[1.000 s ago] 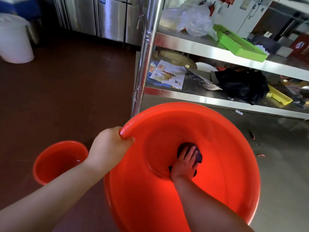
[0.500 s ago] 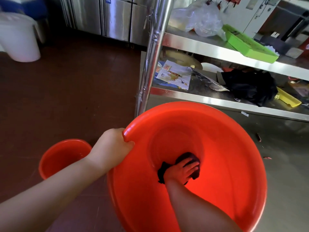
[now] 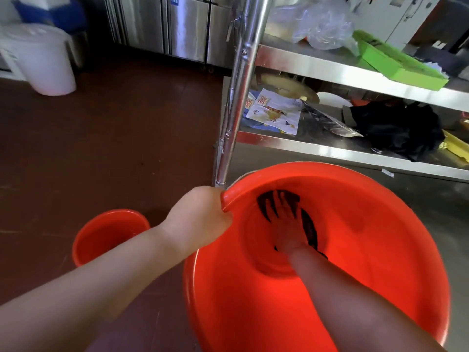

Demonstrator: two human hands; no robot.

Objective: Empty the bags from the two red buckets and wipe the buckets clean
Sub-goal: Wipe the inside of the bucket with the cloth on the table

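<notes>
A large red bucket (image 3: 380, 250) fills the lower right, tilted toward me. My left hand (image 3: 200, 219) grips its rim at the upper left. My right hand (image 3: 286, 224) reaches deep inside with fingers spread, pressing a dark cloth (image 3: 308, 228) against the bucket's far inner wall near the bottom. A second, smaller red bucket (image 3: 109, 235) stands upright on the floor to the left, partly hidden by my left forearm. No bag shows in either bucket.
A steel shelf rack post (image 3: 238, 92) rises just behind the large bucket. Its shelves hold clear plastic bags (image 3: 319, 26), a green tray (image 3: 396, 64), papers (image 3: 274, 110) and a black bag (image 3: 398, 128). A white bin (image 3: 48, 62) stands at the far left on the brown floor.
My right hand has slid the cloth from the bucket's bottom up the far inner wall, fingers now spread. The left hand keeps its grip on the rim.
</notes>
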